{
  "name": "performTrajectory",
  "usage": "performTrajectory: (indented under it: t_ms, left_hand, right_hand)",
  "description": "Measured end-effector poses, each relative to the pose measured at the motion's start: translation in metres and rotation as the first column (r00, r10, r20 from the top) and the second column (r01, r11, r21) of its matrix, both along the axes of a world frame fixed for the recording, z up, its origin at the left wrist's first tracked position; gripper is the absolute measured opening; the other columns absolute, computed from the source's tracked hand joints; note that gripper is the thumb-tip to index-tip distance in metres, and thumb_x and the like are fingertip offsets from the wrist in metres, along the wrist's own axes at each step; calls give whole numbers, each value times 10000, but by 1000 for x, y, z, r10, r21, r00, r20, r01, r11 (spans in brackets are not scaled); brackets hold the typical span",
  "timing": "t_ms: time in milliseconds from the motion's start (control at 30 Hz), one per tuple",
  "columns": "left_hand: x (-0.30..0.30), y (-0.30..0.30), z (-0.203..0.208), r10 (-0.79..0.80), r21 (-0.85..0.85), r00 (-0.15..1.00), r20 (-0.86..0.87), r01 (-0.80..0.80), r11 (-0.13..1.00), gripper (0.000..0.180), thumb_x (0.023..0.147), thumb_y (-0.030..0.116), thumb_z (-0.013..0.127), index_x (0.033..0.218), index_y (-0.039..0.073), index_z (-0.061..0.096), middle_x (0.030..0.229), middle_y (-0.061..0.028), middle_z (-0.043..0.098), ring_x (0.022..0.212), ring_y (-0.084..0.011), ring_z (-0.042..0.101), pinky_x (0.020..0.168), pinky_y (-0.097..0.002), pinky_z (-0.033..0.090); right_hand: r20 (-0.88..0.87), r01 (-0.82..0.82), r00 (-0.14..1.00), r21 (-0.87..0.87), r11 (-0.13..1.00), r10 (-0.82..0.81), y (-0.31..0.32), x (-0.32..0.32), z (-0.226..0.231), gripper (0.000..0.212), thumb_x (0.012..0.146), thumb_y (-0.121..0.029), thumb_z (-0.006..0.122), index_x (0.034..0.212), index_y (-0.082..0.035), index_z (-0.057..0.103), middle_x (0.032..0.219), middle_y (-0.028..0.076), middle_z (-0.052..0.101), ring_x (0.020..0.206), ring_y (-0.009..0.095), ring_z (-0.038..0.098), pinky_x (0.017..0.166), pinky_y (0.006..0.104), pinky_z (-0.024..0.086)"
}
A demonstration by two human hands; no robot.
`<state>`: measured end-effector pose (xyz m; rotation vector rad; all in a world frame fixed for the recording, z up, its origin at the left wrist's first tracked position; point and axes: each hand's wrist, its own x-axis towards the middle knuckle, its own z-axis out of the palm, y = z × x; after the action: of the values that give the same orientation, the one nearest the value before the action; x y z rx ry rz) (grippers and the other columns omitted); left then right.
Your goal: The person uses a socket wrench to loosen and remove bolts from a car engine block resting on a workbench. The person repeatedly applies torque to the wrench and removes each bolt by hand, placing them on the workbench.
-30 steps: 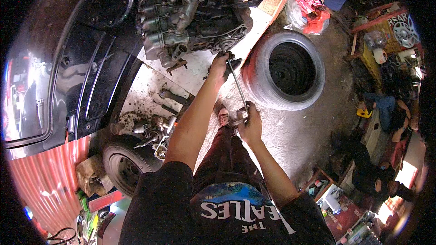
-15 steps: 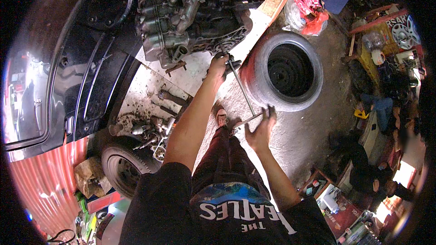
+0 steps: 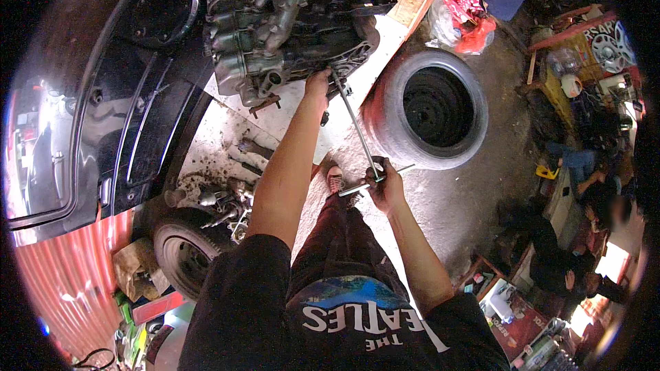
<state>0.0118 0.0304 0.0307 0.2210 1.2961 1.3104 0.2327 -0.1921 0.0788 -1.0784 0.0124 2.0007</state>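
Note:
A long metal T-handle wrench (image 3: 357,128) runs from the lower edge of the engine (image 3: 295,41) toward my body, its sliding crossbar at the near end. My right hand (image 3: 387,187) is closed around the junction of shaft and crossbar, thumb and fingers on either side. My left hand (image 3: 317,91) is up at the engine's near edge, right beside the wrench's far end. Most of its fingers are hidden under the hand, so their grip does not show. The engine lies on a pale, grimy board (image 3: 227,130).
Right of the wrench stand stacked tires (image 3: 474,130). A black vehicle panel (image 3: 130,96) fills the left side. Below it lie a wheel (image 3: 180,251) and greasy metal parts (image 3: 223,209). Plastic bags (image 3: 467,17) sit at the upper right; other people (image 3: 550,254) are at the far right.
My left hand has shifted up and left toward the engine, off the shaft. My right hand has moved left from the crossbar's end onto its middle, and the crossbar has turned.

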Motion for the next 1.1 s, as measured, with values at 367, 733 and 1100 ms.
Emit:
performTrajectory:
  t_ms: [367,733,1100]
  left_hand:
    - [2,-9,28,-169,-222,985,25,170,960,244,869,250,622,1063,104,600,1002,-102,659,832,-264,670,715,-432,603]
    - [3,-15,25,-180,-189,983,-47,168,967,235,898,235,611,1084,93,590,1055,-88,648,898,-254,658,741,-401,599]
    - [-18,-45,-32,-166,-263,983,-71,142,954,121,893,144,593,988,134,668,948,-44,684,812,-218,663,683,-381,519]
  right_hand:
    - [269,-4,963,5,1000,3,-26,33,19,244,1048,-318,354,1036,-112,484,650,65,536,531,146,450,610,321,455]
    - [319,2,948,4,1000,-3,-34,41,14,245,1047,-299,359,991,-99,488,625,52,514,541,133,463,589,310,445]
    - [340,-15,940,89,996,-16,-32,57,2,222,1049,-276,372,1000,-95,489,639,38,515,526,116,447,578,290,434]
